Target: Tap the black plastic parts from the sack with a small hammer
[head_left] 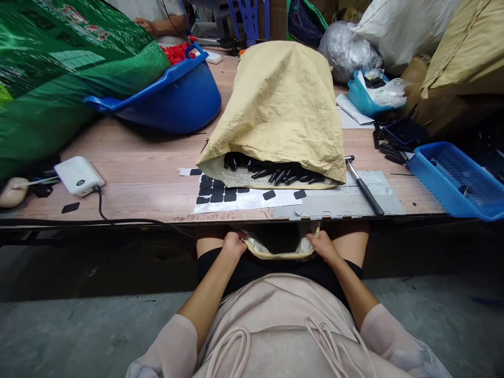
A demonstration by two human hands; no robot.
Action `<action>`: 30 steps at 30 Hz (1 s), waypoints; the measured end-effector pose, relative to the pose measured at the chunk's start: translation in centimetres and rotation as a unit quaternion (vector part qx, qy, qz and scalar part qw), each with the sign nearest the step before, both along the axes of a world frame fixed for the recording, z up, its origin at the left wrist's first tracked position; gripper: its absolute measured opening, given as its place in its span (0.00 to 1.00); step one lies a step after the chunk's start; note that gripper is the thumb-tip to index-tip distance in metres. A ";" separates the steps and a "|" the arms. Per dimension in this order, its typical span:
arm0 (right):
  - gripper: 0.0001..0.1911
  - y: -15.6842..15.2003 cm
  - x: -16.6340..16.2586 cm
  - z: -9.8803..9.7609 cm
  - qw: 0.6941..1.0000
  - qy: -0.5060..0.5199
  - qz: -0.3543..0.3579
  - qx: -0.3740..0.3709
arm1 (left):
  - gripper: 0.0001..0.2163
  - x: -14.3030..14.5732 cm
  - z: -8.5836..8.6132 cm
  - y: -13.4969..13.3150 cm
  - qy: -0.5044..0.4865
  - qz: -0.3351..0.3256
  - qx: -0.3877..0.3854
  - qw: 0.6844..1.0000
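Person is holding a small sack open in the lap, below the worktop edge.

Left hand (pixel 233 244) is clenched on the left rim of the small sack (pixel 275 253), right hand (pixel 322 245) is clenched on the right rim; the sack's mouth is hanging between the knees, just under the worktop (pixel 137 173) edge, partly hidden by it. Up on the worktop the big yellow sack (pixel 281 105) is lying on its side, black parts (pixel 275 173) spilling at its opening, near the edge. Risks, as a judgement: the rim is looking floppy, so one grip slipping could be closing the mouth or dropping the sack to the floor; parts pulled over the edge could be missing the narrow opening. The hammer (pixel 364 186) is lying near the edge and could be getting knocked off.
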State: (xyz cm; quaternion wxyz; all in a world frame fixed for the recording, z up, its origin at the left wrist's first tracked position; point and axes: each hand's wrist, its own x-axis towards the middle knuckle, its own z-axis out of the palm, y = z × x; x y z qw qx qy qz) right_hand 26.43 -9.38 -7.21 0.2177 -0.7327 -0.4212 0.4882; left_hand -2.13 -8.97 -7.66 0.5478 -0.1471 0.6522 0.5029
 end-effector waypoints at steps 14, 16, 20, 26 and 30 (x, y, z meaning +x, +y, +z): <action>0.24 -2.6 3.6 3.3 0.993 0.102 -0.035 0.053 | 0.05 -0.3 1.9 -5.0 -0.039 0.001 0.159 0.987; 0.21 -2.3 3.5 3.6 0.996 -0.012 0.003 0.085 | 0.02 -0.2 1.9 -4.9 -0.020 0.003 0.167 0.986; 0.25 -1.8 3.2 4.8 0.980 -0.167 0.041 0.096 | 0.04 -0.9 1.7 -4.5 0.011 -0.026 0.130 0.991; 0.28 -2.0 2.9 5.4 0.950 -0.261 0.090 0.146 | 0.03 -3.7 1.6 -3.3 0.033 -0.034 0.113 0.992; 0.18 -1.5 3.1 3.8 0.954 -0.235 0.084 0.166 | 0.13 -4.2 1.3 -2.1 0.043 -0.045 0.113 0.992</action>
